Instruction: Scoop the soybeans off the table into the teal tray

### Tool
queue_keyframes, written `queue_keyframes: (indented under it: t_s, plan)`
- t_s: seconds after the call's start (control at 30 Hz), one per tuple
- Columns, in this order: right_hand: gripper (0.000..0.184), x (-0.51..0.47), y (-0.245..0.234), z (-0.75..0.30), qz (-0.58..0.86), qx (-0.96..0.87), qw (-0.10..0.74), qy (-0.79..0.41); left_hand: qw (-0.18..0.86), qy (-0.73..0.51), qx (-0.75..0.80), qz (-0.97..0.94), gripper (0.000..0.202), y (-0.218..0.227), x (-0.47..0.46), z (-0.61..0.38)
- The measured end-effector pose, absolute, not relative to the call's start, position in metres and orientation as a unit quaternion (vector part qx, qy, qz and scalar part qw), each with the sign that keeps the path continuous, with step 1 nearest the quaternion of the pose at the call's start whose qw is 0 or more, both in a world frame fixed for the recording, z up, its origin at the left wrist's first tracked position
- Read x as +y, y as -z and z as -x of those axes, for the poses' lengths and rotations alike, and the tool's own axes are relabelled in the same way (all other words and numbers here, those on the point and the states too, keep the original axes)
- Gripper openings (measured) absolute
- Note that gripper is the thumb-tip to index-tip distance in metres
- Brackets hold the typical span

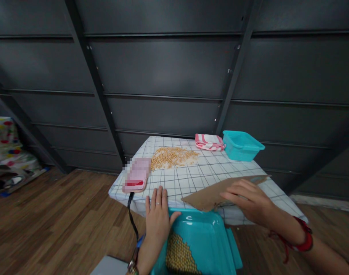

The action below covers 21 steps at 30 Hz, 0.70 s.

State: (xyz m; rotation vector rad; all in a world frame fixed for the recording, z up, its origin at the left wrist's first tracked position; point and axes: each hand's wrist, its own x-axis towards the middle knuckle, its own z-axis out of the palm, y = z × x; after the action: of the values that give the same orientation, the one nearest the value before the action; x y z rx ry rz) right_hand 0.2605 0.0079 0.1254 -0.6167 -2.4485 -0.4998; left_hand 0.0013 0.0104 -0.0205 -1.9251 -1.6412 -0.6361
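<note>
1. The right hand (pixel 250 196) lies over the cardboard sheet (pixel 207 195), fingers bent across its upper face; whether the thumb clamps it from below, I cannot tell.
2. The sheet's long axis runs from about half past two to half past eight, its lower edge at the far rim of the teal tub (pixel 210 233).
3. From the right hand, the spread beans (pixel 172 156) lie at ten o'clock, the tub at eight.
4. The left hand (pixel 158 223), nearer the tub, has fingers straight, thumb apart by its eleven-o'clock corner.
</note>
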Motion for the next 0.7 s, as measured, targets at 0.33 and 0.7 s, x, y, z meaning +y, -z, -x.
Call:
queue_keyframes:
  t_s: [0.33, 0.7]
  plan:
    - [0.027, -0.032, -0.155, -0.248, 0.21, -0.92, 0.281, 0.175, 0.259, 0.222, -0.604, 0.721, 0.075, 0.021, 0.009, 0.001]
    - [0.037, 0.04, -0.139, -0.257, 0.218, -0.891, 0.31, 0.25, 0.255, 0.233, -0.614, 0.71, 0.08, 0.022, 0.01, -0.001]
